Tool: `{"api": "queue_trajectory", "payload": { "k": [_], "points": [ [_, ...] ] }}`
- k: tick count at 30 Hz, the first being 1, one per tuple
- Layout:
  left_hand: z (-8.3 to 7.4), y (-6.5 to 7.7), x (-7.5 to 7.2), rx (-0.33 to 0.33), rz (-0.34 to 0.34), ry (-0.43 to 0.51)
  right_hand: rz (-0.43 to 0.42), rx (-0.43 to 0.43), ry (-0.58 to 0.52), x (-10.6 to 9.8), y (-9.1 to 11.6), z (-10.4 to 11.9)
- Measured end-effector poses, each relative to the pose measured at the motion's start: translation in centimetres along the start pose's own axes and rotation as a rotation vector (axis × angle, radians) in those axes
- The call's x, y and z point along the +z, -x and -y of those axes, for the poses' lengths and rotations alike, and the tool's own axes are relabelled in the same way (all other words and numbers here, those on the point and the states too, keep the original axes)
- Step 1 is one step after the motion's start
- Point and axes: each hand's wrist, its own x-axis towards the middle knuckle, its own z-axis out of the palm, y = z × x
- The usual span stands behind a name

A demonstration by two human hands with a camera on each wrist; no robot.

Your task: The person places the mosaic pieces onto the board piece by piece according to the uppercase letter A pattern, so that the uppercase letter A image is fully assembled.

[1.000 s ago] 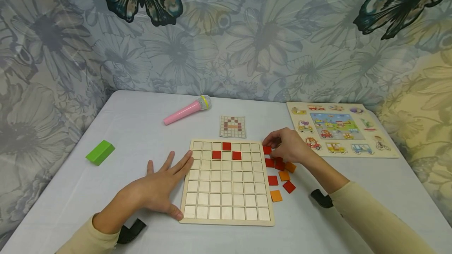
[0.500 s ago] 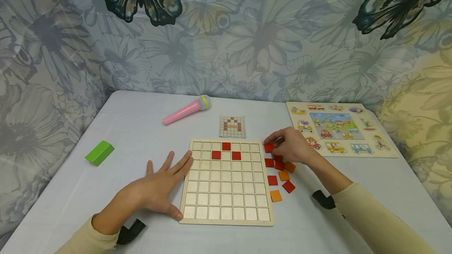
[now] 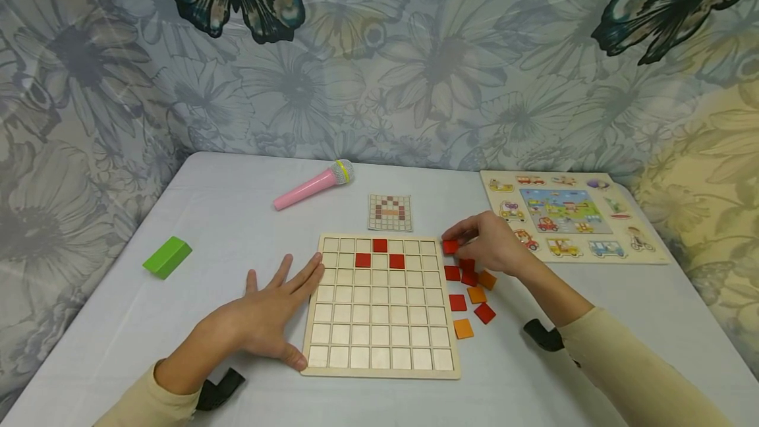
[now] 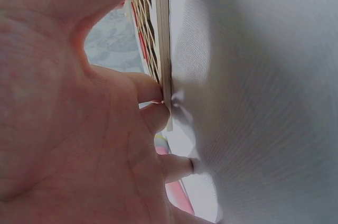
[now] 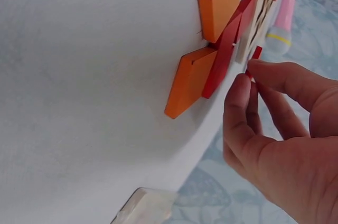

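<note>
My left hand [image 3: 267,318] lies spread at the left edge of a wooden grid board [image 3: 379,374], thumb at its near corner and fingertips along the upper side. In the left wrist view, fingertips touch the board's side [image 4: 166,49]. Three red tiles sit in cells near the top of the grid. Beyond the board's top right corner, my right hand [image 3: 489,242] pinches a red square tile [image 3: 450,247] between thumb and fingers; the right wrist view shows the tile's edge [image 5: 257,53] at the fingertips. Loose red tiles [image 3: 458,302] and orange tiles [image 3: 464,329] lie just below that hand.
Behind the board lies a small pattern card [image 3: 389,213] with a coloured grid. A pink toy microphone [image 3: 308,188] is at the back, a green block [image 3: 168,257] at far left. A picture puzzle board [image 3: 569,216] occupies the back right, close to the right hand.
The right hand has shifted slightly right and up, and the pinched red tile moved a little with it. More of another red tile now shows beneath. The left hand stays in place.
</note>
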Motion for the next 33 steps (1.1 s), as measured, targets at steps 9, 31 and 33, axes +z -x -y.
{"api": "queue_trajectory", "payload": {
  "k": [9,31,33],
  "points": [
    [-0.1,-0.1,0.0,-0.005,0.006,-0.007,-0.008,0.029,-0.027,0.1,0.4,0.6],
    [0.0,-0.1,-0.1,-0.012,0.011,-0.005,0.005,0.018,-0.040,1.7,1.9,2.1],
    [0.0,-0.1,-0.1,-0.013,0.012,-0.003,0.005,0.010,-0.033,1.9,1.9,2.2]
  ]
}}
